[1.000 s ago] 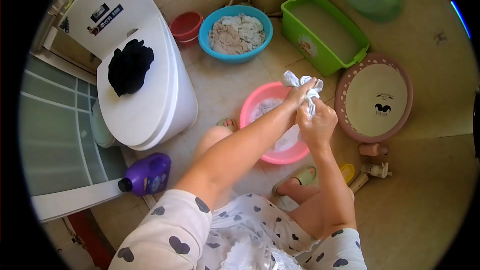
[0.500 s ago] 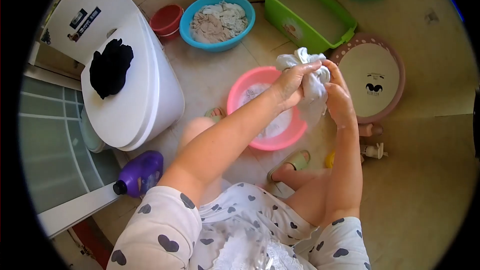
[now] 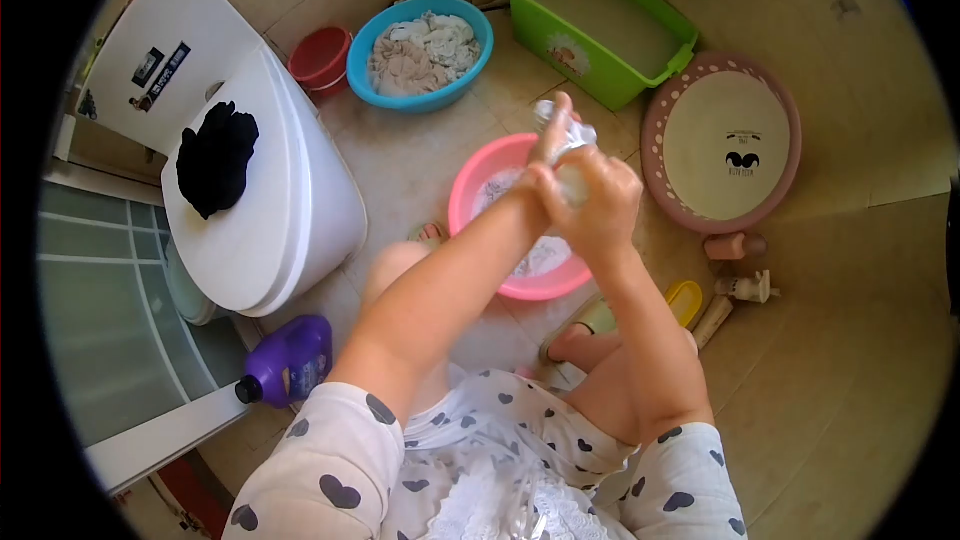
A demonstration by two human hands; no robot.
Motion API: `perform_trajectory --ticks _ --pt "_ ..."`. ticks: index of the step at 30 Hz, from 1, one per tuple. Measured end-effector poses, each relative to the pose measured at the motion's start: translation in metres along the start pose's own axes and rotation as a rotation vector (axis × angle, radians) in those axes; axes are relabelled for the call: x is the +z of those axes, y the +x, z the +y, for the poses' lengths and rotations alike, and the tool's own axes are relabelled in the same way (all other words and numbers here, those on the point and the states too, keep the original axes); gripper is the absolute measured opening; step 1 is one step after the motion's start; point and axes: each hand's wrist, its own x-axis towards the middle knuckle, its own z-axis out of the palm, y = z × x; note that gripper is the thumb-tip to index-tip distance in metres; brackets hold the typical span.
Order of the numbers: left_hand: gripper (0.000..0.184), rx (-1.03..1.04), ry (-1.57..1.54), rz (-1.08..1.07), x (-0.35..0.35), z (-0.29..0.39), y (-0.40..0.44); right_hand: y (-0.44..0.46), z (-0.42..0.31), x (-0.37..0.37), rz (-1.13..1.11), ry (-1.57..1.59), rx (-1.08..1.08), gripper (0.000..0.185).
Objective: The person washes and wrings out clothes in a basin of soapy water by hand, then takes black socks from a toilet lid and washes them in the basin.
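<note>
A wet white cloth (image 3: pixel 577 134) is bunched between my two hands above the pink basin (image 3: pixel 535 290). My left hand (image 3: pixel 552 145) is closed on its far side, its fingers partly hidden behind the cloth and my other hand. Curled around the near side is my right hand (image 3: pixel 600 202), which covers most of the cloth. Below them, the pink basin holds sudsy water and a pale, patterned-looking mass that I cannot make out clearly.
A blue basin (image 3: pixel 420 100) of beige and white laundry stands beside a red bucket (image 3: pixel 320 60). The green tub (image 3: pixel 598 75) holds cloudy water. A round pink-rimmed basin (image 3: pixel 725 160) leans at right. Black cloth (image 3: pixel 216 162) lies on the toilet lid (image 3: pixel 240 250), near a purple bottle (image 3: pixel 290 362).
Both hands have moved slightly left, and my right hand has turned over the cloth. The cloth is now bunched smaller and mostly covered; its hanging end no longer shows.
</note>
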Motion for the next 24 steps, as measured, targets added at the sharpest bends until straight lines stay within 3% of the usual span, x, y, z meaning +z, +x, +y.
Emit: perform_trajectory --ticks 1,2,3,5,7,8,11,13,15,17,18,21,22,24 --pt "0.039 -0.045 -0.034 -0.251 -0.005 -0.005 -0.008 0.001 0.006 0.004 0.052 -0.060 -0.010 0.012" --pt "0.042 -0.078 0.038 -0.092 -0.003 -0.017 -0.011 0.004 0.018 0.011 0.114 -0.054 0.196 0.014" --pt "0.046 -0.108 0.112 0.061 0.022 -0.019 -0.029 0.012 0.032 0.015 0.145 0.174 0.487 0.023" --pt "0.058 -0.095 0.338 0.159 0.019 -0.020 -0.028 0.007 0.062 0.019 0.106 0.235 0.707 0.028" --pt "0.063 -0.093 0.478 0.227 0.014 -0.011 -0.020 0.004 0.045 0.021 0.118 0.308 0.645 0.030" --pt "0.065 -0.189 0.471 0.074 0.000 0.001 -0.009 0.001 0.029 0.019 0.054 0.368 0.681 0.028" --pt "0.061 -0.193 0.179 0.255 0.001 0.002 -0.001 -0.008 0.008 0.030 0.186 0.113 0.208 0.025" --pt "0.030 -0.074 0.235 0.265 0.007 -0.014 -0.010 -0.003 0.029 0.032 0.177 0.175 0.476 0.024" --pt "0.024 -0.036 0.474 0.197 0.007 -0.018 -0.011 -0.001 0.051 0.033 0.186 0.208 0.639 0.023" --pt "0.024 -0.023 0.426 0.252 0.011 -0.016 -0.014 -0.002 0.064 0.037 0.204 0.222 0.707 0.022" --pt "0.024 -0.021 0.400 0.282 0.013 -0.014 -0.017 -0.004 0.053 0.044 0.301 0.256 0.584 0.026" --pt "0.023 -0.254 0.128 0.009 -0.009 0.003 0.003 -0.011 0.008 0.043 0.289 0.185 0.268 0.025" --pt "0.022 -0.367 -0.063 -0.213 -0.019 0.006 0.003 -0.009 -0.009 0.041 0.322 0.103 0.134 0.027" --pt "0.028 -0.207 0.112 0.021 -0.017 -0.008 -0.001 -0.010 0.016 0.046 0.303 0.215 0.275 0.025"
